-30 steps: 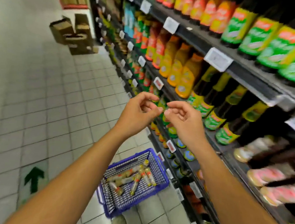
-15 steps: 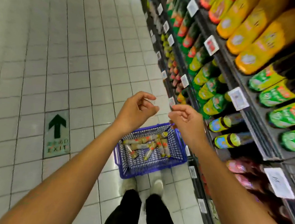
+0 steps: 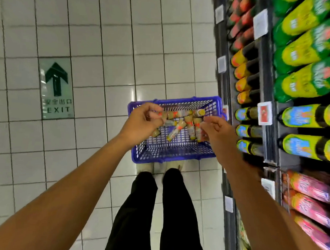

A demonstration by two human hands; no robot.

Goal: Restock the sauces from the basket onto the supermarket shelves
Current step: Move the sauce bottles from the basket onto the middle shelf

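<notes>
Clearly nothing has been picked up for this trip: the left hand (image 3: 141, 122) and right hand (image 3: 219, 132) both hang over the blue basket (image 3: 170, 155) with fingers loosely curled, part open, and no bottle visibly held in either. Between and just below them the small sauce bottles (image 3: 181, 123) lie on their sides in a loose heap at the far end of the basket floor. About half a dozen show, so I judge much of the restocking is left. Beyond the right hand stand the shelves (image 3: 268, 118), already crowded with larger green and yellow bottles (image 3: 303, 55), with pink packets (image 3: 309, 187) lower down; an open slot cannot be made out. Nearer than the hands, the person's feet (image 3: 158, 167) touch the basket's near rim. Out past the left hand, an exit floor sign (image 3: 57, 89) marks the tiles.
</notes>
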